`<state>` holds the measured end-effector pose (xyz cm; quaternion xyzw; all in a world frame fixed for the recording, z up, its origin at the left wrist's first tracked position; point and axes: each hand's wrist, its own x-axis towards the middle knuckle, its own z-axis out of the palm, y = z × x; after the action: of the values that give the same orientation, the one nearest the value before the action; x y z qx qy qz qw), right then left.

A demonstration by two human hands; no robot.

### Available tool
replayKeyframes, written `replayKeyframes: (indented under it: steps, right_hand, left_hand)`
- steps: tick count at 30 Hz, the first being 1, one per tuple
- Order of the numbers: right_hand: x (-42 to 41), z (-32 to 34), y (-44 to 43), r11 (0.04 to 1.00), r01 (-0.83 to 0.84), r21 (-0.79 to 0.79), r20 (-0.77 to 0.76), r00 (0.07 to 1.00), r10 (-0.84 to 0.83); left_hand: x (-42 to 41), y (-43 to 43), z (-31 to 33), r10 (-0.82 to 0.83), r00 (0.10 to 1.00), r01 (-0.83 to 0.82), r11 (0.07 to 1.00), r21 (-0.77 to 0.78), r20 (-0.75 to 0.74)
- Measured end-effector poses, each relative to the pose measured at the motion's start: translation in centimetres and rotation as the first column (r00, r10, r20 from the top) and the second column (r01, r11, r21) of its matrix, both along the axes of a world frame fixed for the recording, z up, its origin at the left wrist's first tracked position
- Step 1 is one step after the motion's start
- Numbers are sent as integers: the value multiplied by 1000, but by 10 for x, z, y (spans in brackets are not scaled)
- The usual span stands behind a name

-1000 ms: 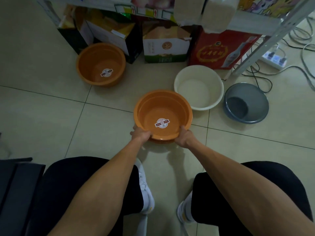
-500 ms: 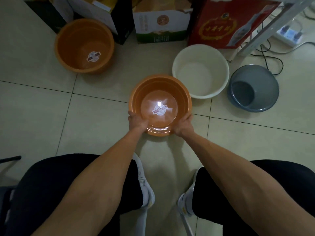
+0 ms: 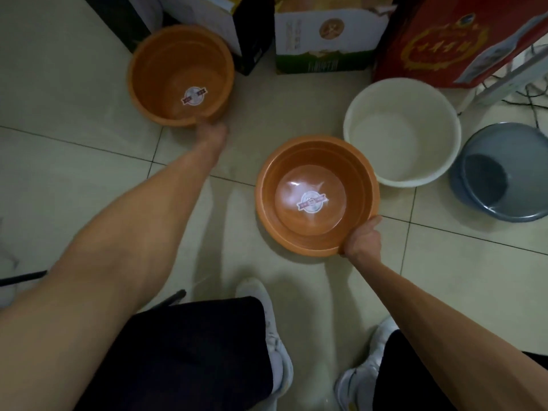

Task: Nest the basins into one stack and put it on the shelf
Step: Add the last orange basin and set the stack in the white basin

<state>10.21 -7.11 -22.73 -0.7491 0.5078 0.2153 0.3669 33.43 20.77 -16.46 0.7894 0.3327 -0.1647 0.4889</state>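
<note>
1. Your left arm is stretched far forward and to the left, forearm blurred with motion; your left hand [image 3: 211, 132] sits at the near rim of the far orange basin [image 3: 181, 75]; the blur hides the fingers, so I cannot tell whether it grips or only touches.
2. Your right arm reaches straight ahead, elbow low over your knee; your right hand [image 3: 362, 239] is closed on the near right rim of the near orange basin [image 3: 317, 194], thumb on top of the lip.
3. That basin rests on the tiled floor [image 3: 77, 179] in front of your shoes, a round label on its bottom.
4. The white basin [image 3: 401, 132] stands just behind and right of it, rims touching or nearly so; I cannot tell which.
5. The grey basin [image 3: 501, 179] lies tilted at the far right, close beside the white one.
6. Boxes [image 3: 326, 34] line the back, the far orange basin just before them.
</note>
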Motion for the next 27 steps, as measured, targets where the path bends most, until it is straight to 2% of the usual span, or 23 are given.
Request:
replayKeyframes:
  steps: [2,4,8,12,15,19,21,24,27]
  right_hand:
    - [-8,1,-2,997,-72,-20,-38,997,71]
    - [-16,-2,-12,977,-176,-121,-137,978,159]
    - [-9,-4,-9,960,-252,-123,-236,947,218]
    - [-11,-5,-7,962,-242,-126,-227,951,210]
    - [-15,-17,-11,959,-243,-146,-217,954,209]
    - [-17,-31,-18,956,-252,-148,-208,953,219]
    - [-15,-30,-19,960,-246,-131,-194,957,218]
    - [-9,-24,-21,969,-240,-62,-198,954,223]
    - [-13,-40,-34,977,-212,38,-201,956,215]
  left_hand:
    - [18,22,-3,243,970,-243,948,-205,-23]
    - [26,32,-1,398,915,-393,852,-347,-61]
    - [28,61,-8,427,896,-432,783,-447,-117]
    - [43,78,-35,468,871,-468,702,-537,-149]
    - [44,78,-37,568,815,-527,645,-553,-114]
    - [40,75,-15,768,640,-668,559,-491,2]
    - [39,81,1,821,570,-713,500,-492,8]
    - [29,82,28,845,535,-746,468,-474,-9]
    - [6,72,56,802,598,-716,542,-439,15]
